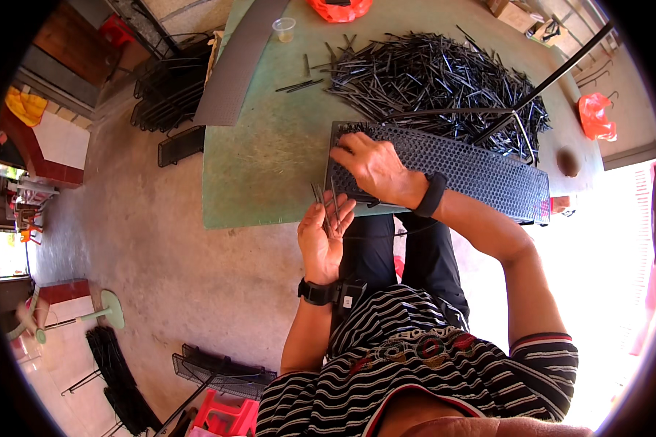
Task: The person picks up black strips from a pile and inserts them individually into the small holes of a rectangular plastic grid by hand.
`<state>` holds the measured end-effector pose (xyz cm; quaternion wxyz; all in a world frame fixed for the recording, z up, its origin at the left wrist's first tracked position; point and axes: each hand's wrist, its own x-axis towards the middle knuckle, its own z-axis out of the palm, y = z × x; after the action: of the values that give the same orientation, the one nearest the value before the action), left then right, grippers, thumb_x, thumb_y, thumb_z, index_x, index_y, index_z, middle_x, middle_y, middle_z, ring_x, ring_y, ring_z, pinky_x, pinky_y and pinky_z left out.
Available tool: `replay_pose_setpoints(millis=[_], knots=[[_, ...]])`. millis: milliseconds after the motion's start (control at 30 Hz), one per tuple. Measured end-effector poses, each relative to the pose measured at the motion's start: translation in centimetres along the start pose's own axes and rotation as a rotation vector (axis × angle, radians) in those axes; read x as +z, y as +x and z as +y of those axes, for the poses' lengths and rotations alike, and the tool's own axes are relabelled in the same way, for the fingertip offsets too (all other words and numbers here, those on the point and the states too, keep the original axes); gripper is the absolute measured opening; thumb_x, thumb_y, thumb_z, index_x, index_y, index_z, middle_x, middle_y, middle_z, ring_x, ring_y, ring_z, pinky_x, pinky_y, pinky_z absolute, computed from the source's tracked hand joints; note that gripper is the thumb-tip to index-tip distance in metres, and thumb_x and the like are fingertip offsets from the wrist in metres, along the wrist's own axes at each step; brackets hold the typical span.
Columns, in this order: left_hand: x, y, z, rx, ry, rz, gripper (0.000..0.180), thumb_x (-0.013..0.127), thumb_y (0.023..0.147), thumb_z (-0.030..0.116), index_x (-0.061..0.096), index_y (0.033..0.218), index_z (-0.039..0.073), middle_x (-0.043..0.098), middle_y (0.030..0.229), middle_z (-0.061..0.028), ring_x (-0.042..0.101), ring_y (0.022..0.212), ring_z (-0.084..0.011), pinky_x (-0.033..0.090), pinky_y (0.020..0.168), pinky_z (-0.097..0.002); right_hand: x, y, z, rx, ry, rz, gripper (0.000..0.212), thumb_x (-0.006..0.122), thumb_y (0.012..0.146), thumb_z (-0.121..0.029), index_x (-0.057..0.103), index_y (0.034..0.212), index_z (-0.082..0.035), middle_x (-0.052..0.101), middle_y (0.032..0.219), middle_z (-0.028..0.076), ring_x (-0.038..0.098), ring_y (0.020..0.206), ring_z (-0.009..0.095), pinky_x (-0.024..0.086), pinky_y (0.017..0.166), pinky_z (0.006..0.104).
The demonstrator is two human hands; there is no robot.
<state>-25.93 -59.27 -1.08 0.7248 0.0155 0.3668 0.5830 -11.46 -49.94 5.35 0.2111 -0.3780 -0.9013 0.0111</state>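
A long black perforated panel [459, 164] with a honeycomb of holes lies along the table's near edge. Over its left end my right hand [379, 169] is bent with fingers drawn together at the panel's corner; whatever the fingertips pinch is hidden. Just short of the table edge, my left hand [323, 239] is palm up, holding a few thin black strips [332, 205] between thumb and fingers. Short dark pieces [353, 130] stick up along the panel's far left edge. Behind the panel spreads a big heap of black strips [437, 76].
The green table [262, 175] carries a long grey perforated sheet [237, 69], a clear plastic cup [284, 30] and a red plastic bag [340, 9]. A black metal rod [561, 69] slants above the heap. Black racks [175, 87] stand left; a red stool [226, 414] is below.
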Motion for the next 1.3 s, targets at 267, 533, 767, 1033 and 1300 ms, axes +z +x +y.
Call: replay_pose_setpoints(millis=[267, 533, 767, 1033, 1300], knots=[[0.0, 0.2, 0.1, -0.065, -0.264, -0.267, 0.026, 0.041, 0.094, 0.015, 0.051, 0.109, -0.003, 0.061, 0.105, -0.0211, 0.061, 0.097, -0.0288, 0.050, 0.081, -0.0336, -0.9, -2.1, -1.2, -0.346, 0.189, 0.055, 0.039, 0.061, 0.064, -0.010, 0.058, 0.101, 0.000, 0.056, 0.099, 0.012, 0.057, 0.077, 0.024, 0.049, 0.061, 0.0320], [1.8, -0.3, 0.0, -0.195, -0.196, -0.017, 0.028, 0.035, 0.095, 0.014, 0.053, 0.110, -0.001, 0.058, 0.114, -0.0158, 0.058, 0.083, -0.0127, 0.046, 0.065, -0.0218, -0.1, -4.3, -1.9, -0.641, 0.083, -0.046, 0.037, 0.057, 0.068, -0.016, 0.056, 0.101, 0.002, 0.053, 0.093, 0.009, 0.053, 0.086, 0.021, 0.046, 0.076, 0.0323], [0.1, 0.2, -0.7, -0.255, -0.311, -0.230, 0.027, 0.035, 0.097, 0.015, 0.052, 0.111, 0.001, 0.060, 0.105, -0.0097, 0.058, 0.087, -0.0146, 0.047, 0.069, -0.0235, 0.0, -4.4, -1.2, -0.686, 0.155, -0.091, 0.035, 0.058, 0.068, -0.017, 0.058, 0.097, 0.002, 0.053, 0.095, 0.010, 0.053, 0.085, 0.023, 0.047, 0.076, 0.0333], [2.5, -2.0, -0.2, 0.151, 0.210, 0.040, 0.022, 0.046, 0.094, 0.017, 0.056, 0.104, 0.000, 0.062, 0.093, -0.0102, 0.061, 0.088, -0.0198, 0.045, 0.085, -0.0349, -1.9, -3.1, -2.1, 0.220, 0.823, 0.135, 0.013, 0.061, 0.079, -0.001, 0.061, 0.091, 0.003, 0.060, 0.076, 0.008, 0.060, 0.065, 0.016, 0.048, 0.055, 0.0264], [1.2, -1.4, -0.5, 0.128, 0.234, 0.042, 0.018, 0.056, 0.089, 0.013, 0.058, 0.103, 0.002, 0.062, 0.087, -0.0083, 0.063, 0.077, -0.0229, 0.051, 0.065, -0.0325, -1.3, -1.4, 0.8, 0.583, 0.874, 0.218, 0.013, 0.061, 0.082, -0.004, 0.063, 0.092, 0.003, 0.063, 0.069, 0.006, 0.058, 0.059, 0.008, 0.047, 0.053, 0.0229]])
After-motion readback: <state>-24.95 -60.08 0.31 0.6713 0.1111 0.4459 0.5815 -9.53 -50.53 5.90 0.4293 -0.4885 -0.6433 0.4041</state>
